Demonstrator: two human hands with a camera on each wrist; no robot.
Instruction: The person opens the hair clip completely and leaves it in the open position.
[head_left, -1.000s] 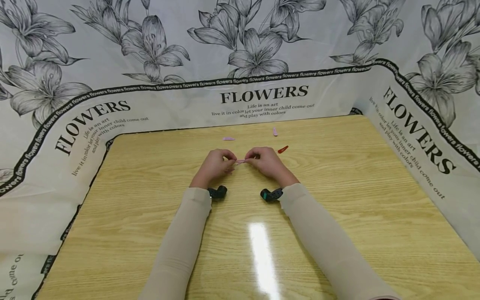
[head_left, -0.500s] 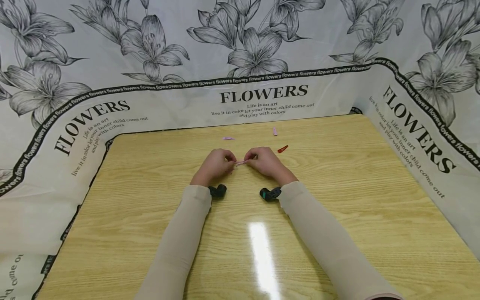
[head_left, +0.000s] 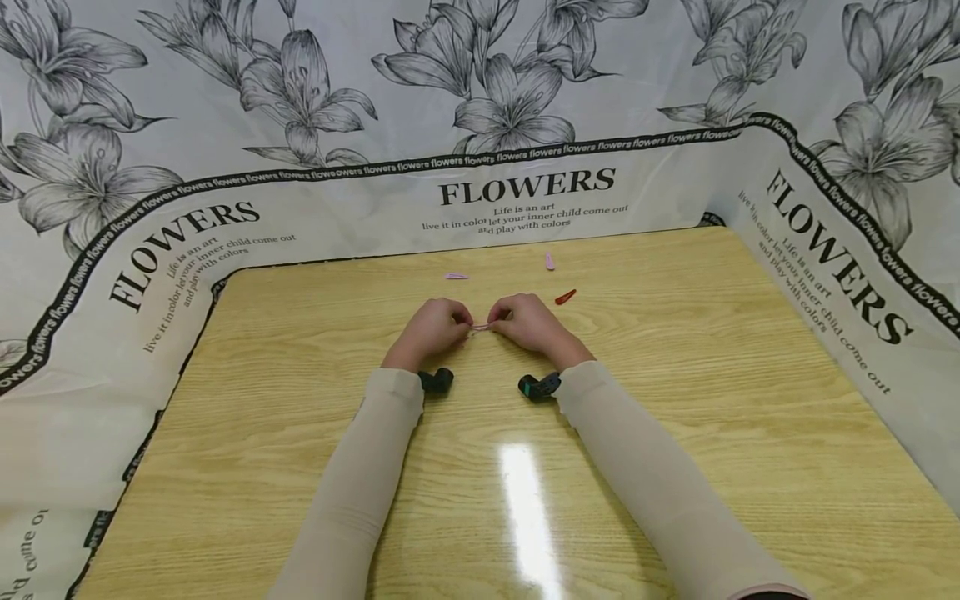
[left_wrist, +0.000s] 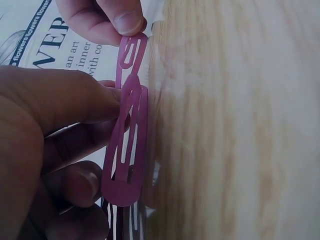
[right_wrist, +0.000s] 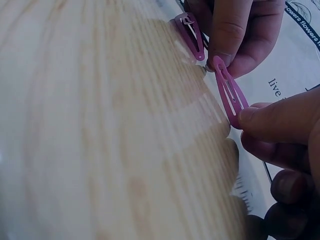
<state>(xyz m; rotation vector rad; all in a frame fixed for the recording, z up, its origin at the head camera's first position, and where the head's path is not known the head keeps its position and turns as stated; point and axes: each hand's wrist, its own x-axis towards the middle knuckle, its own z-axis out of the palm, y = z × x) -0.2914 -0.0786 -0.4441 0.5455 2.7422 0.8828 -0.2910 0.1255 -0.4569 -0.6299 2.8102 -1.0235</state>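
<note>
In the head view my left hand and right hand face each other over the table, fingertips close together. Between them stretches a pink snap hair clip. My right thumb and finger pinch one end of it, and my left fingertips hold the other. A second pink snap clip hangs at my left fingers and overlaps the first in the left wrist view. Below it a darker clip shows partly. How the clips join is hidden behind my left fingertips.
Beyond the hands, a pink clip, another pink clip and a red clip lie on the wooden table. A white flower-printed cloth rises along the back and both sides.
Both hands keep their grip and stay nearly in place. The right hand has shifted very slightly left, and the clip between the hands sits a little lower and more level.
</note>
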